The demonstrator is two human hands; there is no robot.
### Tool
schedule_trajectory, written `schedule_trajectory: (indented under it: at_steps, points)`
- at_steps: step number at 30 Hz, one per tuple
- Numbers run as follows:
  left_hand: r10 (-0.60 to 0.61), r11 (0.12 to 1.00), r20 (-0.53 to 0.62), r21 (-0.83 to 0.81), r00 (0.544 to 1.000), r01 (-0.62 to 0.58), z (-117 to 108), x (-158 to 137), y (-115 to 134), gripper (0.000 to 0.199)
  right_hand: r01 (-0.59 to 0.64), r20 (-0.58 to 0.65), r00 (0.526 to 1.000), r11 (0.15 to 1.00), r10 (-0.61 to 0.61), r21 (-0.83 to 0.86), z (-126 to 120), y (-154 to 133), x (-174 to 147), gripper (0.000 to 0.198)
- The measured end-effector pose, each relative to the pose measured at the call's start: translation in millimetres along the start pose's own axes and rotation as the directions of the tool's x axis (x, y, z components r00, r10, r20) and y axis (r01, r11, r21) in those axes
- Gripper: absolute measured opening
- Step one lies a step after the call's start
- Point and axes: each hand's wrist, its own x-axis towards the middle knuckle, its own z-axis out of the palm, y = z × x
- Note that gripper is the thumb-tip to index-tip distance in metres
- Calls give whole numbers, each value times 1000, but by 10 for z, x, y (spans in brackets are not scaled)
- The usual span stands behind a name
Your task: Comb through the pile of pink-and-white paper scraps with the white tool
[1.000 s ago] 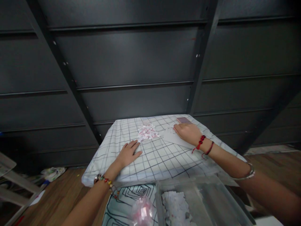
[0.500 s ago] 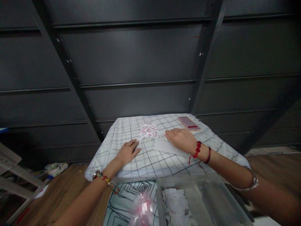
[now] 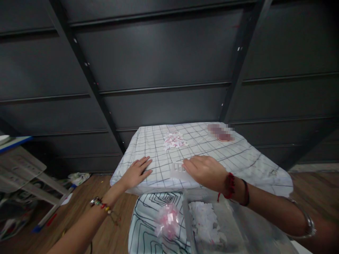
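Note:
My right hand (image 3: 205,171) is closed on a flat white slotted piece (image 3: 177,173) near the table's front edge. A row of openings shows along its upper side; my fingers cover its right part, and I cannot make out exactly what it is. My left hand (image 3: 136,173) lies flat on the checked cloth (image 3: 159,180) with its fingers stretched out, holding nothing. Beyond both hands, a loose pile of small white and pink paper-like pieces (image 3: 174,140) rests on the cloth.
A clear plastic bin (image 3: 234,218) below the table's edge holds white pieces (image 3: 206,222). Left of it, a clear bag with pink contents (image 3: 168,220) sits on patterned fabric (image 3: 143,218). A pixelated phone (image 3: 221,132) lies at the back right. A dark panelled wall (image 3: 159,60) rises behind.
My right hand has drawn the white slotted piece toward me, away from the pile and toward the bin. My left hand stays flat on the cloth. The camera view has shifted somewhat.

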Motion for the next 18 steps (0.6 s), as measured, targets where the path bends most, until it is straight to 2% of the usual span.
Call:
schedule_trajectory:
  at_steps: [5, 10, 12, 14, 15, 17, 18]
  points:
    - [1, 1000, -11, -6, 1000, -1, 16, -7, 7, 49, 55, -38, 998, 996, -52, 76, -58, -168, 93, 18]
    - [-3, 1000, -17, -15, 1000, 3, -21, -7, 6, 48, 40, -74, 997, 999, -37, 35, -17, 13, 134, 21]
    - [17, 1000, 4, -26, 1000, -17, -95, 55, 3, 48, -17, -39, 999, 1000, 16, -18, 35, 192, 167, 24]
    - [50, 998, 72, -43, 996, -47, -193, 171, -2, 47, -112, 74, 990, 992, 117, -64, 116, 408, 215, 26]
    - [53, 998, 125, -38, 991, -49, -239, 247, -3, 43, -167, 141, 974, 983, 177, -81, 168, 519, 244, 27]
    - [40, 999, 131, -19, 991, -38, -300, 421, 2, 35, -284, 230, 925, 953, 301, -106, 292, 726, 304, 30]
    - [23, 1000, 118, -11, 993, -22, -307, 510, 8, 33, -300, 236, 918, 947, 318, -113, 359, 813, 334, 30]
